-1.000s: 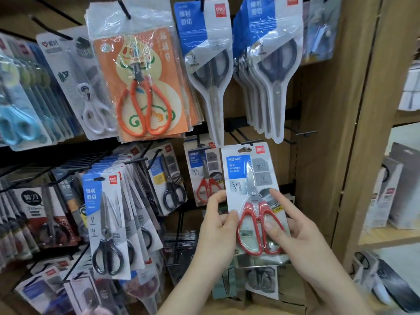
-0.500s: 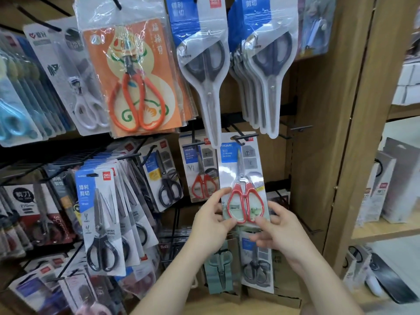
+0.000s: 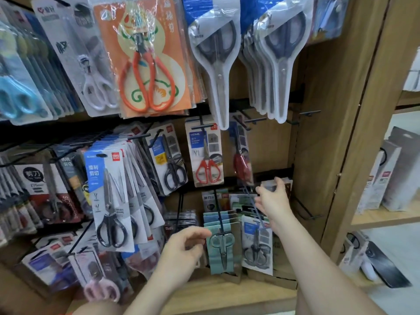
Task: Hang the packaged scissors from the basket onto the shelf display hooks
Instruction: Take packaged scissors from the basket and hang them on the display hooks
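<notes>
Many packs of scissors fill the wooden shelf display (image 3: 329,133) before us, and the packaged red-handled scissors (image 3: 242,160) hang on a black hook (image 3: 246,121) in the middle row, turned almost edge-on, just right of a like pack (image 3: 205,155) that faces us. Our right hand (image 3: 271,201) hovers just below and to the right of the hanging pack, fingers spread and holding nothing. Our left hand (image 3: 184,248) sits lower, beside the teal packs (image 3: 221,258), its fingers loosely curled round nothing.
</notes>
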`<state>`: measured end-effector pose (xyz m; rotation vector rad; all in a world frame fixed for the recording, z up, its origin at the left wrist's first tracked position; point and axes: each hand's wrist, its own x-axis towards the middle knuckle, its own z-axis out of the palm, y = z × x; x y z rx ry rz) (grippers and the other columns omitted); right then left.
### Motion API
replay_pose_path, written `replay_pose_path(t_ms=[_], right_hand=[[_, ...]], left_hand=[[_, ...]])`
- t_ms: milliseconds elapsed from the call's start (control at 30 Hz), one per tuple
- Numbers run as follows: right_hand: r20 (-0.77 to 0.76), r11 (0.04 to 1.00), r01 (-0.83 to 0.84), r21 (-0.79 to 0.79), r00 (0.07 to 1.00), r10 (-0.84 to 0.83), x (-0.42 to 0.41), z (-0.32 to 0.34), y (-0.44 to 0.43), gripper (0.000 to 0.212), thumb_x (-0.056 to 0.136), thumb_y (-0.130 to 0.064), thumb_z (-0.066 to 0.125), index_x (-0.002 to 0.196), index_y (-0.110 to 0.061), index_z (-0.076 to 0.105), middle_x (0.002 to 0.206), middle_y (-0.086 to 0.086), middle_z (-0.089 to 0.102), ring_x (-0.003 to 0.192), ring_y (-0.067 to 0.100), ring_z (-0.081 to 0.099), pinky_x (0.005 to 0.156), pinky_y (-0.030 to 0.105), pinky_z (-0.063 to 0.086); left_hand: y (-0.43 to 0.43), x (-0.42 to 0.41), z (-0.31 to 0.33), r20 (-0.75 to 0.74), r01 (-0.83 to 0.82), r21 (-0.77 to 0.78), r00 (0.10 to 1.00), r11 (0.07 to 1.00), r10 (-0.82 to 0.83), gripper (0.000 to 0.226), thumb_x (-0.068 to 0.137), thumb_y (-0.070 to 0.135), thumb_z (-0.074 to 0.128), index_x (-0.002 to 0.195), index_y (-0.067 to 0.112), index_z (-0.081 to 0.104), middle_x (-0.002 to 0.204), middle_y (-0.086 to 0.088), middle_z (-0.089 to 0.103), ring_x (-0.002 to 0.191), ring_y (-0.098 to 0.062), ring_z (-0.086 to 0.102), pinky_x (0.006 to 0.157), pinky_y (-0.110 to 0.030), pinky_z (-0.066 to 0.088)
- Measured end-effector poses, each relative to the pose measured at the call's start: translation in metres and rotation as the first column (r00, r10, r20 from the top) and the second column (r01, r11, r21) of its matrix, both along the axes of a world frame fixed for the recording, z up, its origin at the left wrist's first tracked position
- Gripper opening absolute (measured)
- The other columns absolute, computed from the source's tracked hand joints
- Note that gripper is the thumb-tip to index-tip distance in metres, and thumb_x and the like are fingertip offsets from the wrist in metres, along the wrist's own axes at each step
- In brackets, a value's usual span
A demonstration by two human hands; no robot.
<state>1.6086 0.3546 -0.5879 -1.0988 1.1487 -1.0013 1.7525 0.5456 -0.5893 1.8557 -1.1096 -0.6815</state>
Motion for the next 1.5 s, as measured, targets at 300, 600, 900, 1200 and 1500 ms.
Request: replay_pose_path(t_ms=[300,600,900,1200,1500], right_hand=[[-0.009,0.870,-0.484,-0.089,0.874,0.486,0.047,0.050,0.112,0.021,0.103,-0.017,0.048,0.116,-0.018,0.064,0.094,0.011,0.077,0.080,0.021,0.072,0.073,0.030,0.056],[-0.153,0.470,-0.879,-0.082,0.477,0.865,0.178,0.048,0.217,0.016,0.103,-0.016,0.048,0.108,-0.013,0.063,0.090,0.012,0.070,0.071,0.021,0.065,0.059,0.022,0.049],[-0.052,0.188,-0.918,0.350,0.182,0.982,0.311,-0.108,0.328,0.014,0.100,-0.009,0.050,0.105,-0.017,0.060,0.086,0.004,0.061,0.062,0.010,0.058,0.059,0.024,0.045],[-0.108,0.129,-0.715,0.687,0.075,0.991,0.396,-0.287,0.370,0.009,0.099,-0.032,0.054,0.106,-0.028,0.059,0.131,0.004,0.054,0.123,0.027,0.051,0.095,0.043,0.043],[-0.445,0.090,-0.699,0.710,-0.346,0.826,0.442,-0.408,0.395,0.078,0.092,-0.046,0.056,0.155,-0.021,0.016,0.157,0.012,0.031,0.143,0.033,0.031,0.118,0.042,0.028]], left_hand=[[0.098,0.050,0.052,-0.201,-0.325,-0.338,0.942,0.883,0.270,0.040,0.096,-0.010,0.048,0.080,0.016,0.075,0.080,-0.002,0.076,0.074,-0.010,0.069,0.059,-0.019,0.052],[0.238,0.143,0.021,-0.350,-0.712,-0.306,0.702,0.632,0.621,0.038,0.093,-0.016,0.041,0.077,0.008,0.066,0.061,0.000,0.068,0.047,-0.004,0.058,0.046,-0.012,0.044],[0.363,0.193,-0.138,-0.434,-0.912,0.236,0.209,0.335,0.876,0.027,0.088,-0.012,0.051,0.085,0.011,0.065,0.074,-0.007,0.059,0.062,-0.014,0.050,0.055,-0.023,0.038],[0.359,0.273,-0.291,-0.173,-0.708,0.605,0.330,0.364,0.928,0.034,0.095,0.014,0.050,0.127,0.021,0.058,0.085,-0.007,0.062,0.068,-0.022,0.055,0.070,-0.030,0.046],[0.362,0.329,-0.380,0.274,-0.461,0.828,0.829,0.318,0.488,0.040,0.106,0.025,0.027,0.142,0.017,0.043,0.135,-0.014,0.055,0.112,-0.035,0.059,0.095,-0.036,0.039]])
